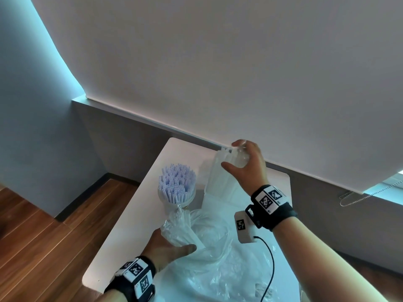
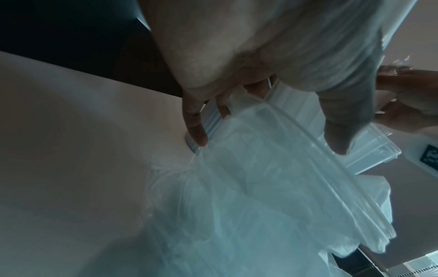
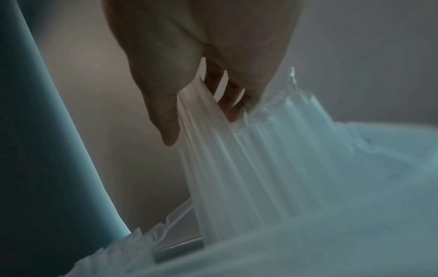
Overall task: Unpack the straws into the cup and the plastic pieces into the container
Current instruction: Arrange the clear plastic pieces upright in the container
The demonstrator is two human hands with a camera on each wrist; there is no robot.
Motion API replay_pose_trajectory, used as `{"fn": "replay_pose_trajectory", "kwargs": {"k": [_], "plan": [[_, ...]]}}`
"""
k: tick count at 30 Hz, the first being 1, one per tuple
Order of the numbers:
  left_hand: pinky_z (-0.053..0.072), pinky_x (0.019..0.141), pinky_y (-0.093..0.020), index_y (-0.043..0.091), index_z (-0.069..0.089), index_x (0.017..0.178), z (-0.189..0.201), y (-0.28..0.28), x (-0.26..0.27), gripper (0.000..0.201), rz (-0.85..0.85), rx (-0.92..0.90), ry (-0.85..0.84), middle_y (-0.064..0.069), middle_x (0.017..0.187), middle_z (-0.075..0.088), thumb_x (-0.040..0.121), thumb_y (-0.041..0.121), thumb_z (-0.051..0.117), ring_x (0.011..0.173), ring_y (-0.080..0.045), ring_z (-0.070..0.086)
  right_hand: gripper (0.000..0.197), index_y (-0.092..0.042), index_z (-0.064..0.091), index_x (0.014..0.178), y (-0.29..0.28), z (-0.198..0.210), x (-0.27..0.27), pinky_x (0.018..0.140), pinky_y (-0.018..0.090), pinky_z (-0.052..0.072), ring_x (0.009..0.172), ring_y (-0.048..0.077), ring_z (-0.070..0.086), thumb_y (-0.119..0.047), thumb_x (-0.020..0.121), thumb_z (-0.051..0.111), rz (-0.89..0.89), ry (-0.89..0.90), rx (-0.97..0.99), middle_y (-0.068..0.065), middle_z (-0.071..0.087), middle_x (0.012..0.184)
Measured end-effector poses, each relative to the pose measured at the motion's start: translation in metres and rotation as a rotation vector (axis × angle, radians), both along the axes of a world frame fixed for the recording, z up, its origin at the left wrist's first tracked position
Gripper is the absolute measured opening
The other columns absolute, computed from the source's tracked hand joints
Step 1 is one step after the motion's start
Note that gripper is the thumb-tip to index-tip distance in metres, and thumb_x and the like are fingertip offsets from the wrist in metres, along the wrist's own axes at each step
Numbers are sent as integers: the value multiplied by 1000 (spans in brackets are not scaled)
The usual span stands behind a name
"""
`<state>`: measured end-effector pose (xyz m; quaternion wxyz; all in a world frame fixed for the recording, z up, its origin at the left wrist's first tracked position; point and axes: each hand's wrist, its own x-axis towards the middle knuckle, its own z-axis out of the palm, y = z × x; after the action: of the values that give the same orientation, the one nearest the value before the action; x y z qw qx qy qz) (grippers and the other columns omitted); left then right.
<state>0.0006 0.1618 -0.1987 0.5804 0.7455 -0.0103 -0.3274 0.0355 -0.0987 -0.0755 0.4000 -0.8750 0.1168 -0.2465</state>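
R hand (image 1: 246, 162) grips a wrapped bundle of clear plastic pieces (image 1: 220, 173) upright, prob. to slide them into the container (image 2: 369, 150) just below, while L hand (image 1: 168, 247) clutches an empty wrapper (image 1: 181, 227) beside the cup (image 1: 176, 199), straws (image 1: 177, 182) already standing inside.

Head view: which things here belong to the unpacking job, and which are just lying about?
Job:
- straws standing in the cup
- plastic pieces held by the right hand
- container
- clear wrapper held by the left hand

Lying about:
- white tagged box
- black cable
- loose plastic bag
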Motion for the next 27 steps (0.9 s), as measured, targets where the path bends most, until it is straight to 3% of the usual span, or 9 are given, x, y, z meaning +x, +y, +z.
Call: {"fn": "replay_pose_trajectory", "kwargs": {"k": [2, 4, 8, 10, 13, 16, 21, 25, 27], "plan": [[52, 81, -23, 22, 66, 101, -2, 1, 0, 61, 4, 1, 4, 5, 93, 75, 49, 20, 98, 92, -8, 70, 73, -35, 47, 119, -5, 2, -2, 85, 4, 39, 102, -4, 52, -13, 62, 88, -8, -54, 15, -7, 47, 125], [52, 82, -23, 22, 66, 101, -4, 2, 0, 62, 8, 7, 8, 6, 92, 76, 48, 22, 98, 90, -7, 70, 84, -38, 43, 126, -10, 2, -4, 90, 8, 41, 106, 11, 56, -11, 61, 89, 33, -92, -46, -6, 41, 133], [53, 83, -24, 22, 66, 102, -4, 1, 1, 64, 1, 12, 8, 4, 94, 75, 46, 24, 98, 91, -7, 70, 66, -23, 46, 139, -12, -10, -5, 108, 35, 39, 127, 19, 46, -20, 81, 77, 174, 48, -401, -1, 44, 144], [52, 78, -19, 22, 65, 100, -2, -1, 1, 59, -2, 16, 0, 5, 93, 74, 50, 20, 98, 91, -7, 69, 57, -19, 43, 143, -9, -22, -7, 112, 42, 35, 137, 20, 38, -24, 91, 65, 226, 147, -547, 2, 44, 148], [46, 70, -11, 24, 63, 97, 2, -2, 0, 55, -10, 18, -10, 8, 94, 71, 54, 17, 96, 90, -2, 66, 58, -21, 27, 152, -4, -35, -12, 118, 40, 23, 146, 16, 22, -31, 99, 50, 281, 321, -629, -3, 31, 156], [46, 72, -12, 24, 63, 99, 2, -2, 0, 56, -16, 10, -7, 8, 97, 71, 54, 18, 96, 92, -5, 66, 61, -25, 14, 154, -3, -36, -16, 118, 36, 9, 149, 14, 7, -44, 101, 37, 335, 424, -709, -8, 14, 161], [49, 77, -17, 22, 64, 104, -1, -1, 1, 63, -17, 11, -17, 5, 98, 73, 50, 24, 97, 93, -6, 67, 72, -26, 5, 155, -1, -37, -22, 120, 48, 6, 150, 19, -4, -63, 94, 14, 365, 517, -868, -9, 0, 162], [49, 83, -21, 24, 64, 107, -3, 0, 1, 67, -16, -4, -21, 6, 100, 72, 49, 25, 97, 97, -7, 67, 72, -35, 1, 154, 6, -25, -21, 115, 60, -5, 146, 24, -21, -69, 91, 12, 324, 553, -843, -15, -8, 161], [50, 87, -24, 24, 64, 107, -4, 0, 2, 68, -24, -8, -24, 7, 100, 73, 48, 27, 97, 98, -8, 67, 66, -35, 13, 153, 17, -11, -25, 115, 57, -2, 149, 25, -13, -64, 94, 23, 276, 388, -813, -14, 2, 162]]}}
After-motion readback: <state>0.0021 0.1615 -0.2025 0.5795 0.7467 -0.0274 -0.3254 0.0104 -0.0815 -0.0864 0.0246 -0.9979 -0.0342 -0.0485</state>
